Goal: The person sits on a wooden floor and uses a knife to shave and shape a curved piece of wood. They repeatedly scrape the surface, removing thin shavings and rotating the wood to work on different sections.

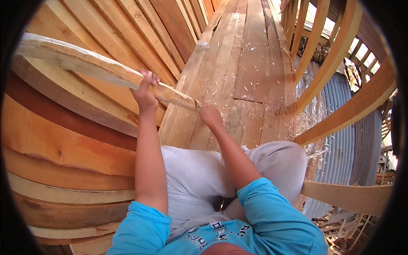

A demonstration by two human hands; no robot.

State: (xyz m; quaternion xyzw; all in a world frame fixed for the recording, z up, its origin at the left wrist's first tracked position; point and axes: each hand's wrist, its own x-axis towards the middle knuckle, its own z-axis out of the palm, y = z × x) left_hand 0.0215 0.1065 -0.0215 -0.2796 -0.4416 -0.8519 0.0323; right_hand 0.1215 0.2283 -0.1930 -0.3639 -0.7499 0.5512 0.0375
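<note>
A long, narrow wooden plank (100,66) slants from the upper left down to the middle of the view, its upper edge pale and its side rough. My left hand (146,91) is closed around it partway along, fingers over the top edge. At the plank's near right end my right hand (210,114) makes a fist against the wood and appears to grip that end; its fingertips are hidden. A small dark mark or thin piece shows beside this fist, too small to name.
Several boards (63,157) stand stacked along the left side. Wood shavings lie scattered on the plank floor (255,80) ahead. Curved wooden slats (348,112) line the right side, with corrugated metal sheets (340,123) beyond. My bent knee (280,159) rests close to the slats.
</note>
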